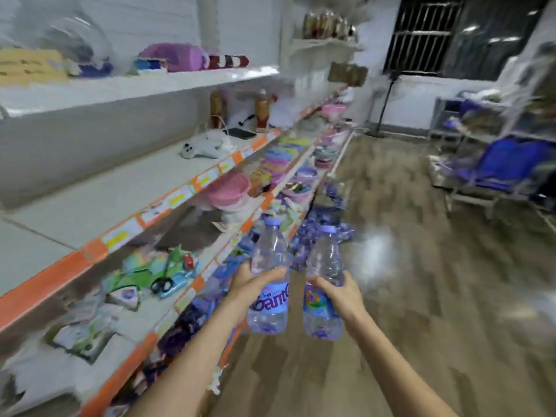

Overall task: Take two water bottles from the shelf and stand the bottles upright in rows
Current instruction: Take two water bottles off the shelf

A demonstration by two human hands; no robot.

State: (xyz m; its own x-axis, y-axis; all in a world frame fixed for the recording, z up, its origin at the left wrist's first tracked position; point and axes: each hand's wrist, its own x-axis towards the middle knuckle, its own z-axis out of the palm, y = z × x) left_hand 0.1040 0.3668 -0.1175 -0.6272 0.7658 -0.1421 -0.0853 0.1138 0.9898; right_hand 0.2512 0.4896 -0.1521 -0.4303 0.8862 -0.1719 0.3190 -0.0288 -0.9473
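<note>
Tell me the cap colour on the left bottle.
Light purple cap on the left bottle, seen in the head view.

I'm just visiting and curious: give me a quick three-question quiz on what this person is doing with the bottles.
1. True or false: each hand grips one water bottle.
2. The bottle caps are: A) red B) pale purple C) black
3. On which side of the person is the shelving?

Key:
1. True: left hand grips the left bottle, right hand grips the right bottle.
2. B
3. Their left; shelving.
</note>
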